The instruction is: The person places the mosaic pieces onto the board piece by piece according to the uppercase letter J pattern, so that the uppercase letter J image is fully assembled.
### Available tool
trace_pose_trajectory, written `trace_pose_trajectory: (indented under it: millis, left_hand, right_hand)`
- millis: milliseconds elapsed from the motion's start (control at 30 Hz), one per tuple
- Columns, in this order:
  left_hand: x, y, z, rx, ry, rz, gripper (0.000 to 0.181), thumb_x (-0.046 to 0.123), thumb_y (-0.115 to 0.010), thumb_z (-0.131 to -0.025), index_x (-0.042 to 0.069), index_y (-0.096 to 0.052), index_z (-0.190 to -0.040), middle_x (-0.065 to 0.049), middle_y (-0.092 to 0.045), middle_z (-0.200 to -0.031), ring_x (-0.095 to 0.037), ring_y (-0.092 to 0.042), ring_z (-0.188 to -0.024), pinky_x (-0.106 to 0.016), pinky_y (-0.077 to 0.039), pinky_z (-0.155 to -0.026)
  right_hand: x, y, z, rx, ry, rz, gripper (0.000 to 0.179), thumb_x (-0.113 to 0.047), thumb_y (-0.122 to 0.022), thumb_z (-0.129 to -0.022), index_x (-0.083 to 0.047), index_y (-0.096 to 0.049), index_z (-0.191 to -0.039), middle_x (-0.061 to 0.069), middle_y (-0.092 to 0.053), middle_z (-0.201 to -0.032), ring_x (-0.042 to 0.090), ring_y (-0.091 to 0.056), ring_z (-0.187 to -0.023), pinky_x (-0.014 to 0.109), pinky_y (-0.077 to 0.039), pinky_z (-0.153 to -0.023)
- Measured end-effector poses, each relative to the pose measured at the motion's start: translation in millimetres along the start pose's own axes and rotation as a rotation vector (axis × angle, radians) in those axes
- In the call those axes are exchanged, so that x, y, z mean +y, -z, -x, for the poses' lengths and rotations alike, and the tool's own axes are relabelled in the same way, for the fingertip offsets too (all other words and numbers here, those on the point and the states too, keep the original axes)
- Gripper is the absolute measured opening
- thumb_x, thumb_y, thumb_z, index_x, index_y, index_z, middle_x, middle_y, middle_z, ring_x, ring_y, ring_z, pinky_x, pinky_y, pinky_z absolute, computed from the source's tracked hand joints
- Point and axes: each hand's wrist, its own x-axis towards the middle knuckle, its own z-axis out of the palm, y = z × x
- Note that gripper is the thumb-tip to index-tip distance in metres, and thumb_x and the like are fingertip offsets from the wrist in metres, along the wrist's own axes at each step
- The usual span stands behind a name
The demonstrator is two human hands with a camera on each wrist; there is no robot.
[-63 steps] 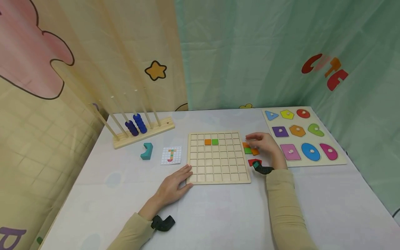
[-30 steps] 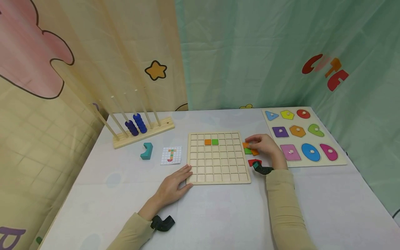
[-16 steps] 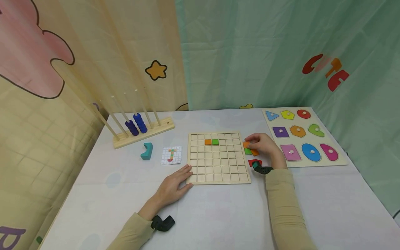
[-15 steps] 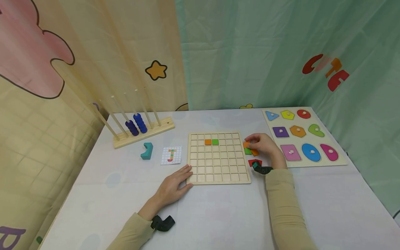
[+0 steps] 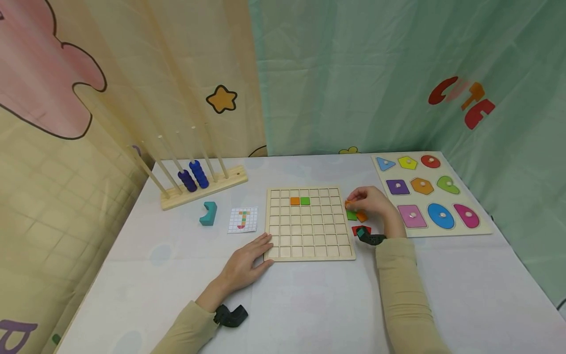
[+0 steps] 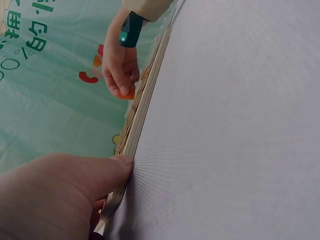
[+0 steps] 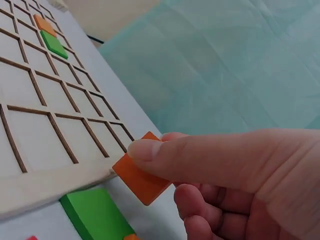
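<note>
My right hand (image 5: 373, 202) pinches an orange square tile (image 7: 142, 175) between thumb and fingers, lifted just off the right edge of the wooden grid board (image 5: 309, 241). Below it on the table lie a loose green tile (image 7: 97, 212), another orange tile (image 5: 361, 217) and red pieces (image 5: 355, 230), partly hidden by the wrist camera. An orange tile (image 5: 295, 201) and a green tile (image 5: 305, 200) sit side by side in the board's second row. My left hand (image 5: 242, 265) rests with straight fingers against the board's lower left edge, its thumb (image 6: 107, 172) touching the side.
Left of the board lie a pattern card (image 5: 242, 220) with a J-like figure and a teal curved block (image 5: 209, 214). Behind them stands a wooden peg rack (image 5: 205, 189) with blue beads. A knobbed shape puzzle (image 5: 431, 196) lies at the right. Curtains hang behind the table.
My right hand has come down onto the top orange tile, pinched it and raised it slightly from the loose tiles. The left hand stays in place on the board.
</note>
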Motion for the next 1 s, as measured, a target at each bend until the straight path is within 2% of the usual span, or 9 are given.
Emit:
trace_pose_trajectory:
  millis: [167,267,400,667,1000]
  left_hand:
    - [0.3,0.4,0.4,0.0,0.0,-0.002,0.045,0.029,-0.065,-0.09,0.001,-0.059,-0.125,-0.008,-0.047,-0.14,-0.018,-0.038,-0.133,-0.037,-0.037,-0.105]
    - [0.0,0.0,0.4,0.008,-0.007,-0.008,0.045,0.029,-0.065,-0.09,0.001,-0.059,-0.125,-0.009,-0.047,-0.14,-0.019,-0.038,-0.132,-0.038,-0.037,-0.104]
    - [-0.4,-0.6,0.1,0.01,-0.014,-0.006,0.045,0.029,-0.065,-0.089,0.001,-0.059,-0.125,-0.009,-0.047,-0.14,-0.019,-0.038,-0.132,-0.039,-0.037,-0.104]
    - [-0.1,-0.6,-1.0,-0.012,-0.003,0.009,0.045,0.027,-0.065,-0.09,0.001,-0.058,-0.126,-0.008,-0.046,-0.141,-0.018,-0.037,-0.133,-0.037,-0.036,-0.106]
    - [-1.0,-1.1,-0.8,-0.012,-0.003,0.004,0.045,0.028,-0.065,-0.09,0.001,-0.059,-0.125,-0.008,-0.046,-0.141,-0.018,-0.037,-0.133,-0.037,-0.036,-0.105]
  right_hand:
    - [-9,-4,-4.3,0.018,0.081,0.009,0.023,-0.023,-0.07,-0.085,-0.004,-0.069,-0.098,0.008,-0.067,-0.094,0.023,-0.056,-0.085,0.032,-0.048,-0.076]
    - [-13,-12,-10.9,0.027,0.143,0.01,0.023,-0.024,-0.067,-0.089,-0.005,-0.07,-0.101,0.008,-0.067,-0.099,0.024,-0.058,-0.091,0.035,-0.048,-0.081]
    - [-21,-25,-18.3,0.048,0.177,-0.015,0.023,-0.024,-0.064,-0.091,-0.006,-0.069,-0.104,0.01,-0.066,-0.103,0.025,-0.059,-0.094,0.039,-0.049,-0.084]
    - [-29,-53,-26.8,0.123,0.192,-0.09,0.023,-0.022,-0.061,-0.093,-0.005,-0.068,-0.107,0.012,-0.065,-0.105,0.026,-0.059,-0.095,0.039,-0.051,-0.083]
    - [-26,-70,-33.5,0.148,0.227,-0.016,0.023,-0.023,-0.06,-0.094,-0.008,-0.069,-0.108,0.008,-0.067,-0.098,0.023,-0.061,-0.088,0.039,-0.05,-0.08]
